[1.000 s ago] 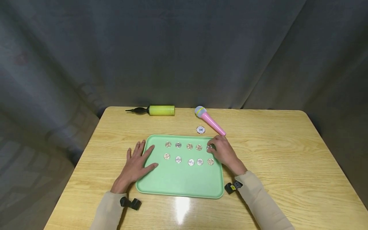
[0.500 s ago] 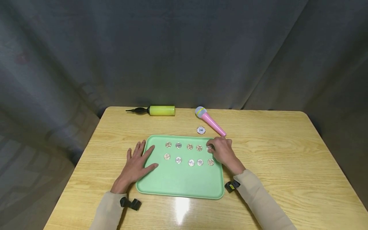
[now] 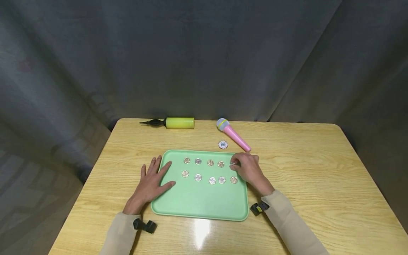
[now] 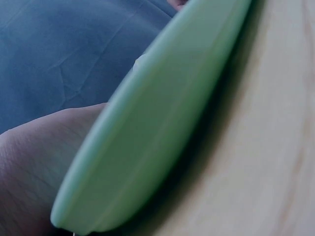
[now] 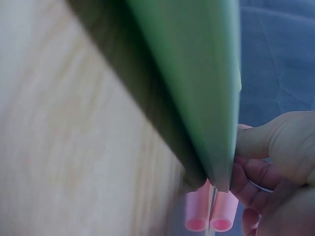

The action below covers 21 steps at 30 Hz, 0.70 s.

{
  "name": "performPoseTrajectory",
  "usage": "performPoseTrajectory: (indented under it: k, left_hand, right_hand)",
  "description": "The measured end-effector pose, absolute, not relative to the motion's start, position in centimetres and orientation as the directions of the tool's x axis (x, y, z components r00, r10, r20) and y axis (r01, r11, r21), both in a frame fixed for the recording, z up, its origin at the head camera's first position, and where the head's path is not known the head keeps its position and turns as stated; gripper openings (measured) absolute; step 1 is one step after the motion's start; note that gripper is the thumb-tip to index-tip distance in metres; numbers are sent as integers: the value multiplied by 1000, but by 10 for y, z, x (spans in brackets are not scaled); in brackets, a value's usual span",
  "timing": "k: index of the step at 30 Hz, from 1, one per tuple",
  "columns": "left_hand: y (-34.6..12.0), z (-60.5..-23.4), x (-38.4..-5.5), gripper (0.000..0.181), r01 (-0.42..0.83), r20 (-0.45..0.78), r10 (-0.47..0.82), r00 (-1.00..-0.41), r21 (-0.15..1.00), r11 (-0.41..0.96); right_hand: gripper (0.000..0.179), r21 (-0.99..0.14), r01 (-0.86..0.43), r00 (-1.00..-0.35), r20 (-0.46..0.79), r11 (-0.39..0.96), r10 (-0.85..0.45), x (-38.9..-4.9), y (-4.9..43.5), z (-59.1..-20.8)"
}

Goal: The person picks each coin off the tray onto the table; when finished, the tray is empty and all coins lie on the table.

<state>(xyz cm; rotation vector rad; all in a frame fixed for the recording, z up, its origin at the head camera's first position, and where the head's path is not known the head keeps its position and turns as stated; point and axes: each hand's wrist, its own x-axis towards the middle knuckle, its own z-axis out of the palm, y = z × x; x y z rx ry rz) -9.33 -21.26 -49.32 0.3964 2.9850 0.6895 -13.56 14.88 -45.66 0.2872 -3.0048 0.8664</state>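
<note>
A mint-green tray (image 3: 204, 203) lies on the table and carries two rows of gold and silver coins (image 3: 210, 163). At the far right of the back row, my right hand (image 3: 250, 171) pinches a silver coin (image 3: 232, 164) between thumb and curled fingers, low over the tray; its fingers partly cover that coin. My left hand (image 3: 149, 186) rests spread across the tray's left edge, thumb and index finger reaching inside. In the right wrist view, the tray's side (image 5: 206, 98) hides the right fingertips. The left wrist view has the tray's side (image 4: 152, 118) covering most of the left hand.
Behind the tray lies a white chip (image 3: 222, 144) marked 100. A pink toy microphone (image 3: 235, 136) slants beside it, its handle end near my right hand. Farther left at the table's back edge is a yellow-green hand pump (image 3: 179, 123) with a black nozzle.
My right hand stays at the same coin, with only small shifts of its fingers and wrist. The left hand and the other coins keep their places.
</note>
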Motion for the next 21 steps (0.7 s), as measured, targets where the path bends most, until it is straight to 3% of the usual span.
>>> performPoseTrajectory:
  k: [7,21]
  left_hand:
    - [-212,-493,-93,76,239,12,259,-966,432,870]
    - [-212,-494,-93,76,242,23,257,-966,435,867]
  right_hand:
    - [4,-576,-205,-978,83,791,-193,-133,152,-458]
    - [11,-726,-158,-984,61,670,-165,-131,161,-458]
